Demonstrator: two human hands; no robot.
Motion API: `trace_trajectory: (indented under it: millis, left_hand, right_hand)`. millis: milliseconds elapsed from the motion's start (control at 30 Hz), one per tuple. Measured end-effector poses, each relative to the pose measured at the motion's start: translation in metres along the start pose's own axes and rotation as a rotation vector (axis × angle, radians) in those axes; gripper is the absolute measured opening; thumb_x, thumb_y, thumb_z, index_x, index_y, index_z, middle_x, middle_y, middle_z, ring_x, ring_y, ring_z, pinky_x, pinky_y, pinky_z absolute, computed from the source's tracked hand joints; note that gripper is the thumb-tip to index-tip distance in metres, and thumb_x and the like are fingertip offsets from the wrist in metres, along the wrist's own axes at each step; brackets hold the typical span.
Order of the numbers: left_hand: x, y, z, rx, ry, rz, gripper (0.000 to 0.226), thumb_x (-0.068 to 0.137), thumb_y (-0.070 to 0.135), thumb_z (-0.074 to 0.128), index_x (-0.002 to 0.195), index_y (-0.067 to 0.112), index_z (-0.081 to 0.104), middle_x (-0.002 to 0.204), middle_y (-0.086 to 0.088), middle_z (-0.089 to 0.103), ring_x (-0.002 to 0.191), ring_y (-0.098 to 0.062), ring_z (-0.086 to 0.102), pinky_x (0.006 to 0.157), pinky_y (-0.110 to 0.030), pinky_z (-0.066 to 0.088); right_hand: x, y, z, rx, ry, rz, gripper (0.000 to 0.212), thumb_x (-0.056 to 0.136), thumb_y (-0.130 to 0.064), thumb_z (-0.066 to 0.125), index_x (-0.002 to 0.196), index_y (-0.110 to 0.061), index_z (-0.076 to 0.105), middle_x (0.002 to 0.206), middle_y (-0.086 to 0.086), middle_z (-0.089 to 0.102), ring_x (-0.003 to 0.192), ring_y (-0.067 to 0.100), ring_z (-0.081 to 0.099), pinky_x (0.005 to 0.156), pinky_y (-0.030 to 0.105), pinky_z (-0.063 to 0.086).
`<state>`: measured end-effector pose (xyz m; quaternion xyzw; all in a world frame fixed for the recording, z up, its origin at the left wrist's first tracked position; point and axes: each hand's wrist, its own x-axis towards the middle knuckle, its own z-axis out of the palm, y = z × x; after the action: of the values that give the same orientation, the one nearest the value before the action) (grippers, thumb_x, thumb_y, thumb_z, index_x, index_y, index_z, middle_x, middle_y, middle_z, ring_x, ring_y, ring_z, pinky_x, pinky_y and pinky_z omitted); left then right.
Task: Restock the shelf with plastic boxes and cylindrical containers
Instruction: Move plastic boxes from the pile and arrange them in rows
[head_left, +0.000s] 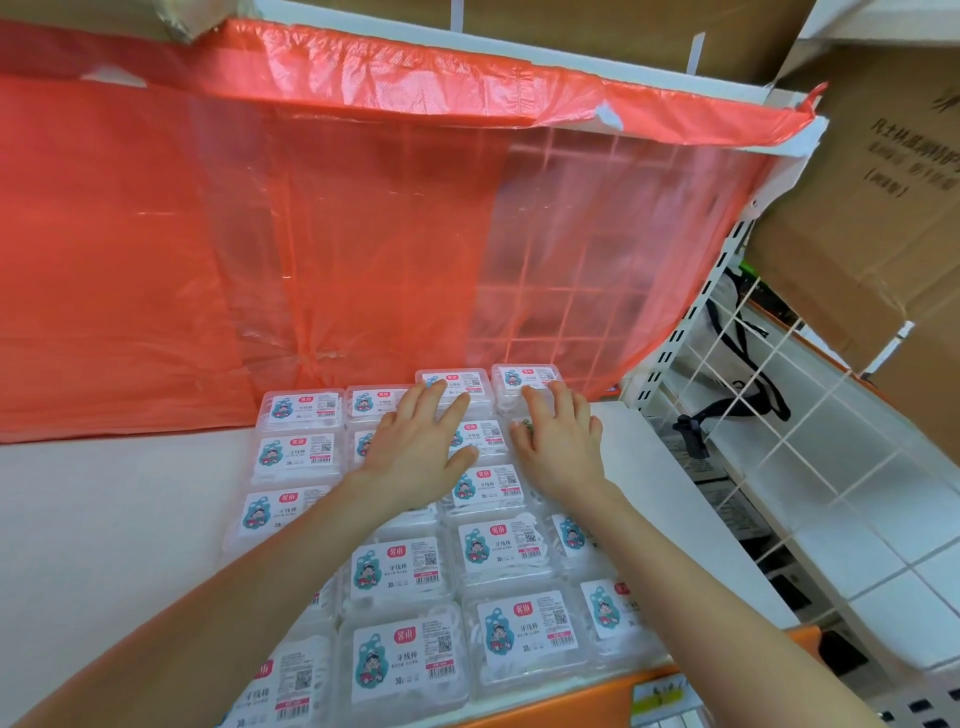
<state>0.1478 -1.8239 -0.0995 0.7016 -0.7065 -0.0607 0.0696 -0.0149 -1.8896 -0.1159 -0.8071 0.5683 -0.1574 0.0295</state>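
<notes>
Head view: we see our left hand and right hand lying flat on the far rows of boxes, fingers straight and released, pressing down and grasping nothing. The boxes sit on the white shelf in tight rows, edge to edge, from the red sheet at the back to the orange lip at the front. No cylindrical containers are in view.

We judge the main risk to be buckling. The boxes are slick clear plastic, so a hard shove could make one ride up over its neighbour. The two under our fingertips already seem to sit higher than the rest. Pushing back gains nothing, since the back row touches the sheet, which only crumples against the wire behind it. Pulling back carelessly with our forearms could drag the front row over the lip. The right column lies near the shelf's right edge, beside the wire grid, so a sideways nudge could tip a box off there.

Open room lies to the left, where the shelf is bare, so new boxes should go there. The cartons overhead and to the right limit how high we can lift.
</notes>
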Motion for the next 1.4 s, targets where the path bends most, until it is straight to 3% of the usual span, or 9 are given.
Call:
trace_trajectory:
  millis: [367, 600, 900, 1400]
  left_hand:
    - [0.008, 0.001, -0.002, 0.02, -0.099, -0.005, 0.068, 0.095, 0.05, 0.029, 0.148, 0.024, -0.005, 0.155, -0.003, -0.013, 0.142, -0.024, -0.015, 0.113, -0.049, 0.009]
    - [-0.008, -0.011, -0.013, -0.073, -0.031, -0.011, 0.062, 0.096, 0.046, 0.032, 0.148, 0.025, 0.005, 0.156, -0.005, -0.005, 0.142, -0.022, -0.007, 0.113, -0.046, 0.009]
    - [-0.057, -0.044, -0.013, -0.011, 0.041, -0.181, 0.06, 0.095, 0.047, 0.034, 0.147, 0.023, 0.015, 0.154, -0.006, 0.011, 0.14, -0.024, 0.006, 0.111, -0.043, 0.016]
    - [-0.184, -0.117, -0.036, -0.002, 0.209, -0.286, 0.058, 0.093, 0.047, 0.036, 0.145, 0.027, 0.021, 0.151, -0.003, 0.02, 0.138, -0.018, 0.013, 0.106, -0.033, 0.021]
  right_hand:
    - [-0.002, -0.002, -0.002, -0.019, -0.009, 0.005, 0.05, 0.095, -0.038, 0.034, 0.143, -0.024, 0.028, 0.151, 0.008, 0.02, 0.136, 0.028, 0.015, 0.105, 0.047, 0.021]
    - [-0.002, -0.001, -0.001, 0.001, -0.025, 0.006, 0.05, 0.095, -0.037, 0.035, 0.143, -0.023, 0.028, 0.152, 0.009, 0.019, 0.137, 0.028, 0.013, 0.106, 0.047, 0.019]
    - [-0.005, -0.01, -0.011, -0.076, -0.011, -0.003, 0.051, 0.095, -0.035, 0.037, 0.142, -0.02, 0.03, 0.151, 0.011, 0.021, 0.136, 0.03, 0.014, 0.106, 0.05, 0.015]
    - [-0.088, -0.204, -0.014, 0.019, -0.122, -0.35, 0.051, 0.094, -0.039, 0.04, 0.141, -0.021, 0.032, 0.149, 0.008, 0.023, 0.137, 0.026, 0.016, 0.108, 0.046, 0.019]
